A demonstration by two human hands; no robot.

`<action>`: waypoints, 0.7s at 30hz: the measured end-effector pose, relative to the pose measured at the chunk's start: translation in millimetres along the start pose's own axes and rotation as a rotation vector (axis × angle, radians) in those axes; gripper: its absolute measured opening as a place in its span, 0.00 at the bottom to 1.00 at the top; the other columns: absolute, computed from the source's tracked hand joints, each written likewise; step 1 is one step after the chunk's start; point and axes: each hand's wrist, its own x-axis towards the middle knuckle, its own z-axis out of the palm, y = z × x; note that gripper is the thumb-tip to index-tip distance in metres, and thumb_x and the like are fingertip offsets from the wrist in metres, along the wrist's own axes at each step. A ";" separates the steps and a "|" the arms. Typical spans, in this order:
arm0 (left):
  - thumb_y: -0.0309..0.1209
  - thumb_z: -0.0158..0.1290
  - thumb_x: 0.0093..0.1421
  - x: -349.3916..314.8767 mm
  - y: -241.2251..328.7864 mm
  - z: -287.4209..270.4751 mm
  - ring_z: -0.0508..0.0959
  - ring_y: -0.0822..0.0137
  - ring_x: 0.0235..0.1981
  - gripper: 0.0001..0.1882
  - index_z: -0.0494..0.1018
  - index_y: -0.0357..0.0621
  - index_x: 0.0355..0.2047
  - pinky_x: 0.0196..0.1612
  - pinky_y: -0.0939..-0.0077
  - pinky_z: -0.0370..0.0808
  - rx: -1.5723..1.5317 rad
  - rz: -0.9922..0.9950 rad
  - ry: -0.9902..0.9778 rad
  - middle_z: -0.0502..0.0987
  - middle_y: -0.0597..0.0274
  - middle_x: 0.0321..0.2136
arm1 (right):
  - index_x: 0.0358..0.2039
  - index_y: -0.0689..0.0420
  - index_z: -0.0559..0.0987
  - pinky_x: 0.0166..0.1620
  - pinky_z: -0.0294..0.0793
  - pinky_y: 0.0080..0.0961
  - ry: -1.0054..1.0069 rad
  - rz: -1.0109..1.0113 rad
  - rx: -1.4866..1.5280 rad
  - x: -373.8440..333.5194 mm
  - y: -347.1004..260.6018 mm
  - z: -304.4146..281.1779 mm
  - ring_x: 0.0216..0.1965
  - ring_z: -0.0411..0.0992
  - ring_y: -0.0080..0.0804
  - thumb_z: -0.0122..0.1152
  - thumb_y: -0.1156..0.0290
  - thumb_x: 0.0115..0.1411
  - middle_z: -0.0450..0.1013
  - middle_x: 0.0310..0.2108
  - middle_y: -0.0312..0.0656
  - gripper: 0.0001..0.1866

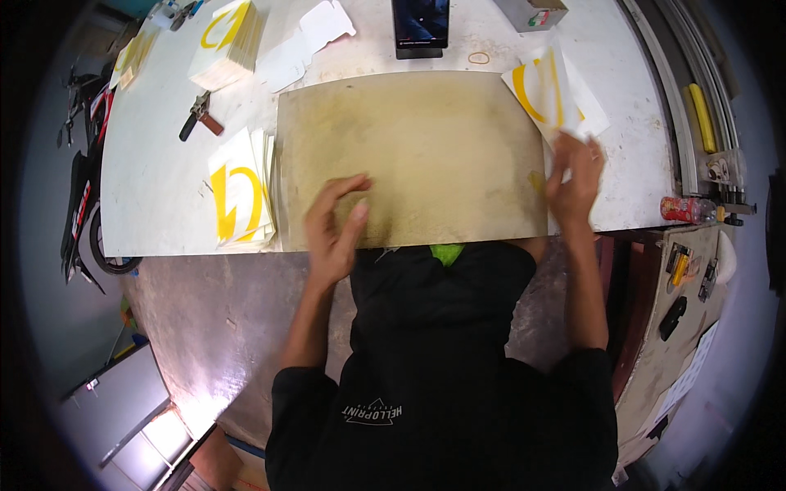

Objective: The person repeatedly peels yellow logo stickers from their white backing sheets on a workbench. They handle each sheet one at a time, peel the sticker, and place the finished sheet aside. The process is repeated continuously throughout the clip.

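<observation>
A flat, yellowish-tan board [417,147] with dark smudges lies on the white table in front of me. Over its near left part hovers my left hand [334,229], its thumb and fingers apart, holding nothing. My right hand [575,180] is past the board's right edge, fingers curled and partly smeared by motion. Just beyond its fingertips is a white sheet with a yellow curved print [536,86], one blurred flap of it raised. Whether the fingers pinch its corner is unclear. Left of the board rests a stack of similar printed sheets [244,192], slightly fanned.
Taller stacks of printed pieces [225,49] stand at the far left, near a clamp-like hand tool [201,117]. White paper scraps [307,45], a phone on a stand [421,29] and a grey box [532,12] line the back. A bottle [686,209] lies at the right edge.
</observation>
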 end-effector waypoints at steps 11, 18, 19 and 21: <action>0.30 0.53 0.74 18.5 -28.9 37.6 0.82 0.72 0.45 0.17 0.75 0.31 0.57 0.51 0.75 0.78 -0.570 -0.505 -0.150 0.83 0.58 0.48 | 0.48 0.66 0.81 0.50 0.79 0.33 -0.110 0.703 0.617 -45.4 -109.9 -13.5 0.46 0.80 0.35 0.72 0.74 0.62 0.79 0.52 0.56 0.16; 0.31 0.47 0.77 16.6 -14.1 31.8 0.82 0.72 0.44 0.16 0.76 0.30 0.55 0.50 0.76 0.78 -0.712 -0.515 0.062 0.83 0.58 0.46 | 0.37 0.65 0.83 0.34 0.68 0.13 -0.153 0.987 1.132 -33.2 -92.0 -8.5 0.29 0.69 0.11 0.69 0.74 0.67 0.77 0.28 0.29 0.07; 0.31 0.47 0.77 14.9 -20.3 28.3 0.82 0.71 0.44 0.17 0.76 0.29 0.54 0.50 0.75 0.78 -0.597 -0.474 0.049 0.83 0.57 0.46 | 0.36 0.65 0.83 0.34 0.67 0.13 -0.130 1.010 1.140 -32.3 -90.3 -13.0 0.28 0.69 0.11 0.70 0.73 0.67 0.77 0.28 0.29 0.07; 0.33 0.47 0.76 7.6 -38.8 19.9 0.83 0.69 0.45 0.18 0.77 0.28 0.53 0.51 0.75 0.78 -0.359 -0.395 0.029 0.83 0.54 0.47 | 0.34 0.63 0.83 0.34 0.66 0.12 -0.091 1.059 1.166 -33.2 -85.2 -20.4 0.28 0.68 0.11 0.71 0.73 0.66 0.77 0.28 0.29 0.07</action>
